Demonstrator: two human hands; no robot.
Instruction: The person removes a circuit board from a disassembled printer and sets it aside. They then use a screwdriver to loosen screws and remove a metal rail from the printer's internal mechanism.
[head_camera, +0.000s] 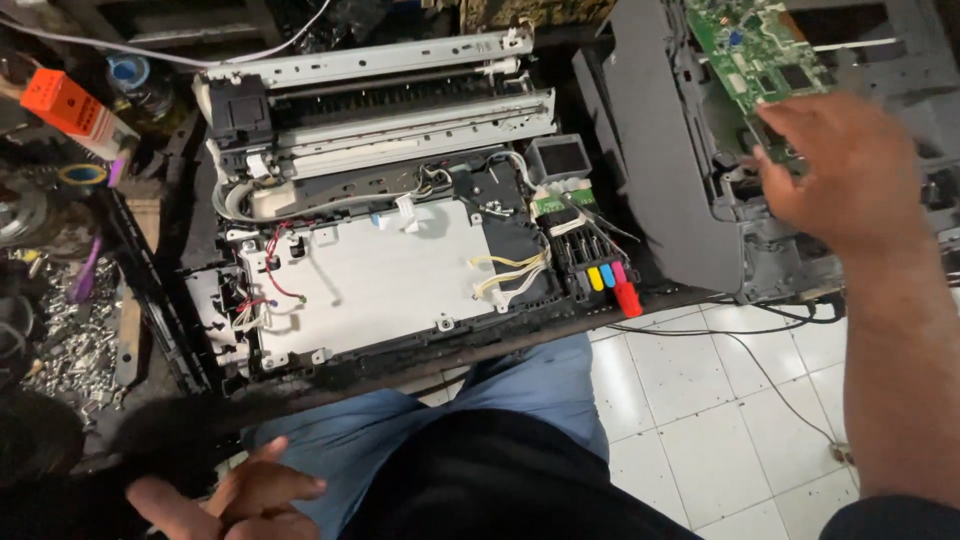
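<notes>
Green circuit board (760, 45) sits at the top right, apparently still mounted on the upended grey printer housing (670, 170); right hand (850, 170) lies over its lower edge with fingers loosely spread, touching but no clear grip, so I judge the board not yet pulled. Main printer chassis (390, 210) lies on the bench (150, 290) already stripped: covers off, white metal plate (390, 280), wiring and coloured ink tanks (605, 272) exposed. Left hand (250, 500) rests low by the jeans-clad lap, fingers half curled, holding nothing; loose screws (70, 340) heaped at far left.
</notes>
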